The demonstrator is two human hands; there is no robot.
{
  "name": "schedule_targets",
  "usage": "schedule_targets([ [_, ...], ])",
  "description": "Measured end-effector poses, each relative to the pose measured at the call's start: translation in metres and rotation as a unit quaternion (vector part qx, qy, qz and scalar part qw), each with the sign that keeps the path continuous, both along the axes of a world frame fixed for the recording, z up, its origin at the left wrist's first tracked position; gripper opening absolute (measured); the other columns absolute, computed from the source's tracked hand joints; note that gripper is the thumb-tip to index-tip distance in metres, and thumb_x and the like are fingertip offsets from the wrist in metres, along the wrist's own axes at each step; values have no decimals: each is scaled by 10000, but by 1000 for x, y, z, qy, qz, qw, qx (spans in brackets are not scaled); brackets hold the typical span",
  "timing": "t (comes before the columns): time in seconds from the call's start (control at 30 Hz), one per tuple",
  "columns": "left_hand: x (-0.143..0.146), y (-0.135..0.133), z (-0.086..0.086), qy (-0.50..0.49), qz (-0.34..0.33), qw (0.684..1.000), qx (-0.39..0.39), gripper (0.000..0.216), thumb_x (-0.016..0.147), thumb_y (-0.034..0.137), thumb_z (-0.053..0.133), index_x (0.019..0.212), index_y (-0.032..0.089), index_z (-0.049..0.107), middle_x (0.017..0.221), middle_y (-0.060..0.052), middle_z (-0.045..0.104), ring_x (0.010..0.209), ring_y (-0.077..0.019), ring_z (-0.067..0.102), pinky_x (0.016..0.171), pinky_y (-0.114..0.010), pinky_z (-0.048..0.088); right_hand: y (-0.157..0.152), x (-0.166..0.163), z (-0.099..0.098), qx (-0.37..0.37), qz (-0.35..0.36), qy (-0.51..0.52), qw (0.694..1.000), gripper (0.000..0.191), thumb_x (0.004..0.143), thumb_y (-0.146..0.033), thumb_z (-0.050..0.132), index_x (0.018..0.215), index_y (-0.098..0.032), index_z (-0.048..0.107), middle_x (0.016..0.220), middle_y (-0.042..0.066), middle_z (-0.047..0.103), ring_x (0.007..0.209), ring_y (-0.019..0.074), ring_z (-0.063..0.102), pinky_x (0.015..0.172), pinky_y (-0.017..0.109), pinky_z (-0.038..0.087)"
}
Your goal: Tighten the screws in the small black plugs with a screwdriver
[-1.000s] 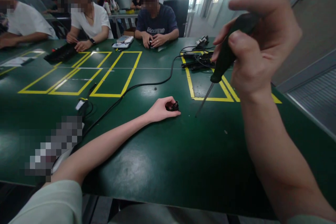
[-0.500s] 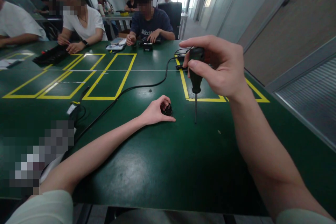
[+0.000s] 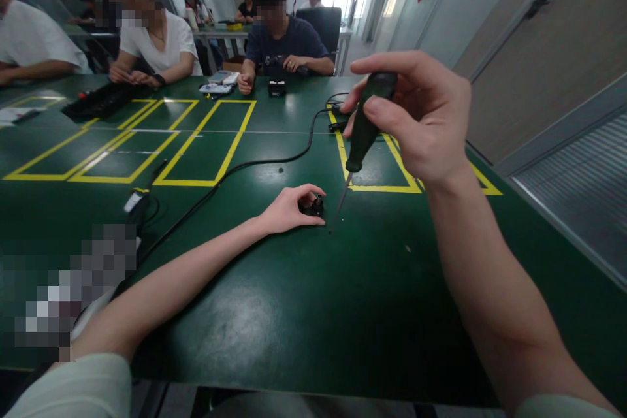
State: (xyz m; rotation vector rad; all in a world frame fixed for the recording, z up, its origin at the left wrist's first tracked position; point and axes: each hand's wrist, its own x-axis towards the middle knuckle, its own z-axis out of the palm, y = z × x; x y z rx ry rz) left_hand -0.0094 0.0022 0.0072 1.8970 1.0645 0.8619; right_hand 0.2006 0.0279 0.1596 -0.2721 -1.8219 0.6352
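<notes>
On the table, a small black round part (image 3: 317,206) with a short upright post sits between the thumb and fingers of my left hand (image 3: 291,210). Those fingers curve around its sides; the ones behind it are partly hidden. Raised to the right, my right hand (image 3: 416,117) is closed on a dark-handled screwdriver (image 3: 365,134), index finger over the top of the handle. Its thin shaft slants down and to the left. The tip appears just right of and below the black part, apart from it in the picture.
A black cable (image 3: 264,161) crosses the green table (image 3: 294,313). Yellow tape (image 3: 215,144) marks rectangles there. A small dark bit (image 3: 281,170) lies beyond my left hand. At left is a black device with a cord (image 3: 137,202). Co-workers (image 3: 289,46) sit across, near a black tray (image 3: 100,101).
The screwdriver has tilted, its tip swinging left toward the black part. My right hand has shifted slightly right and up. My left hand stays around the part with only a small finger shift.
</notes>
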Motion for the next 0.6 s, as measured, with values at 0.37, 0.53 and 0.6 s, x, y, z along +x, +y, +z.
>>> schedule_targets([
  [0.37,0,-1,3,11,0,1000,12,367,727,407,894,962,173,736,887,-33,747,833,-192,680,831,-340,557,0,-7,-9,52,-80,36,995,268,918,-441,722,1153,-311,719,958,7,737,787,133,714,690,267,652],
  [0.53,1,-1,2,0,-2,1000,0,339,726,380,892,938,162,741,857,-26,747,804,-179,676,806,-323,549,3,-7,-11,53,-92,18,994,296,902,-468,735,1153,-315,706,989,10,749,802,146,723,695,271,643],
  [0.6,1,-1,3,-3,-2,1000,-1,338,725,371,893,939,158,741,855,-27,746,800,-177,675,798,-318,545,4,-7,-12,58,-89,14,994,293,902,-456,737,1160,-320,705,995,5,747,797,143,726,692,266,633],
])
